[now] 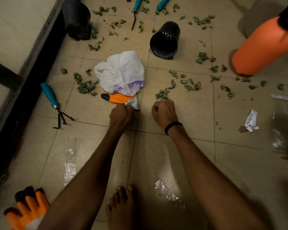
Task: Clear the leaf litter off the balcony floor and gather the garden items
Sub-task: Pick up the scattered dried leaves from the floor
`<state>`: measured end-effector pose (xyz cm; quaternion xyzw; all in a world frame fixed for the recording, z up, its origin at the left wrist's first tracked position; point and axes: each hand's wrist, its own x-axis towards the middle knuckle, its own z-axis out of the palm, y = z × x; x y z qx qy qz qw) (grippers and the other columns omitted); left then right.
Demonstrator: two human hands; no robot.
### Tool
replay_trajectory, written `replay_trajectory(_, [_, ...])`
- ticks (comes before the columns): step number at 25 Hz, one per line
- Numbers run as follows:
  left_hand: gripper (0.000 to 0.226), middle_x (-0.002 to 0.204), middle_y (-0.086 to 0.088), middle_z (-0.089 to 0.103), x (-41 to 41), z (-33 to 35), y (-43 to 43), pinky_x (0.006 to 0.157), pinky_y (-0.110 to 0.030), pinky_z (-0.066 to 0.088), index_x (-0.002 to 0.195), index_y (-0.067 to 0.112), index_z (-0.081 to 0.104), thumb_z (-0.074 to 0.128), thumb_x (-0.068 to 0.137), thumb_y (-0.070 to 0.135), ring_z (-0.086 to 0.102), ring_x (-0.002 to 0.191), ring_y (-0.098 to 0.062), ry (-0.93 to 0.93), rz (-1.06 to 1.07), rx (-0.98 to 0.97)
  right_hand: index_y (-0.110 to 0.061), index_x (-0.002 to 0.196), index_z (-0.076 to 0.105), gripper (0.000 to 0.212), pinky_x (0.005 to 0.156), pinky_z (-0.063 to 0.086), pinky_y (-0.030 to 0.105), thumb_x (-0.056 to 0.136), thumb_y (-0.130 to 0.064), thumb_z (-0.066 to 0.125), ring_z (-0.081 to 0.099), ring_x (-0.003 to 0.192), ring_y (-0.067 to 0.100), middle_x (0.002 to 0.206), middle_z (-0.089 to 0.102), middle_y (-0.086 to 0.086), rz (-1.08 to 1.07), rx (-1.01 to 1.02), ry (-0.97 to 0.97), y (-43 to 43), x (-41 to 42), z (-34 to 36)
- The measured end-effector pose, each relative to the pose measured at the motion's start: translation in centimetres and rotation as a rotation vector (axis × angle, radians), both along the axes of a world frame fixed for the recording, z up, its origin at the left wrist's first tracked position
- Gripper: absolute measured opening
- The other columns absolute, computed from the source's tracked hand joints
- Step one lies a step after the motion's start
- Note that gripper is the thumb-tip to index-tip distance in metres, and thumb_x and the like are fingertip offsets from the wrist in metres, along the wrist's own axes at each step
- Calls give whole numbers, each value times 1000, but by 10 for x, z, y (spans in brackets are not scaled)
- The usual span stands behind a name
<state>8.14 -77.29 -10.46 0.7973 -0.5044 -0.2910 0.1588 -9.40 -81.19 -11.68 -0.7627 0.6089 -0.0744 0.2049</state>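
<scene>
Dry green leaves (186, 83) lie scattered over the tan tiled floor. A white plastic bag (121, 70) with purple print sits in the middle, partly covering an orange garden glove (116, 98). My left hand (120, 116) pinches the glove's grey cuff at the bag's near edge. My right hand (164, 112) is closed into a fist at a small clump of leaves (162, 94); whether leaves are inside it is hidden. A teal-handled hand rake (54, 103) lies at the left.
Two black pots: one tipped over (165, 40), one upright (76, 20) by the dark rail. Two more teal-handled tools (136, 9) lie at the top. An orange bottle (263, 47) stands right. Another orange glove (28, 211) is bottom left. Paper scrap (251, 121) and clear wrappers lie around. My bare foot (123, 206) is below.
</scene>
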Motion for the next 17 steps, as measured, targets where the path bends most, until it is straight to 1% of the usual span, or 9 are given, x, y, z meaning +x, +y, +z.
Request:
replay_trajectory(2, [49,84,-17,63,8,-3,-2,65,-33,37,86,1,65,46,104,42,62,82,-33,5,60,29,-10,90,76,19,93,33,32,88,-6,57,58,99,27,95,71,10,-30,-7,-58,-4,-6,9])
replay_trajectory(4, [54,64,-5,55,12,-3,2,56,-31,32,67,10,58,51,99,53,55,62,-22,39,148,14,-10,101,76,27,95,39,31,88,0,54,57,103,28,104,67,14,-151,-19,-139,-8,-14,20])
replay_trajectory(5, [55,62,-4,54,13,-2,6,55,-31,30,64,11,56,52,99,54,53,59,-21,53,191,-15,-11,106,74,30,94,43,30,89,1,53,57,104,29,108,64,16,-220,-27,-159,-9,-18,24])
replay_trajectory(7, [52,72,-10,62,13,-3,16,61,-30,30,73,6,64,45,104,43,60,71,-26,65,298,-93,-13,116,70,33,92,44,28,91,-1,54,56,108,30,115,59,18,-305,-19,-131,-12,-24,27])
replay_trajectory(9, [47,93,-14,70,12,-8,27,72,-30,38,93,3,71,37,108,32,64,89,-30,80,416,-170,-15,130,61,39,94,44,28,91,-10,60,54,113,32,124,51,19,-326,62,-107,-12,-27,25])
replay_trajectory(11, [45,106,-15,70,11,-10,32,83,-33,42,102,4,71,34,108,29,63,99,-30,122,492,-182,-16,140,50,58,99,44,31,87,-26,71,50,116,35,130,42,20,-325,161,-111,-10,-26,23])
replay_trajectory(13, [41,112,-16,69,8,-8,34,88,-35,43,107,3,69,36,108,28,62,105,-31,168,534,-162,-21,145,43,76,101,43,34,80,-41,77,46,117,37,131,39,19,-297,188,-80,-8,-19,18])
replay_trajectory(15, [39,112,-16,69,0,-8,39,85,-35,42,111,3,66,41,107,33,62,105,-32,134,500,-150,-23,144,45,76,99,43,35,78,-44,78,44,117,37,131,40,19,-267,152,-73,-4,-8,14])
replay_trajectory(17, [37,107,-12,69,-14,-6,47,76,-30,39,111,5,64,48,104,38,64,97,-28,95,409,-149,-20,137,54,63,95,44,35,81,-38,76,45,115,37,129,42,17,-250,113,-64,-2,1,11])
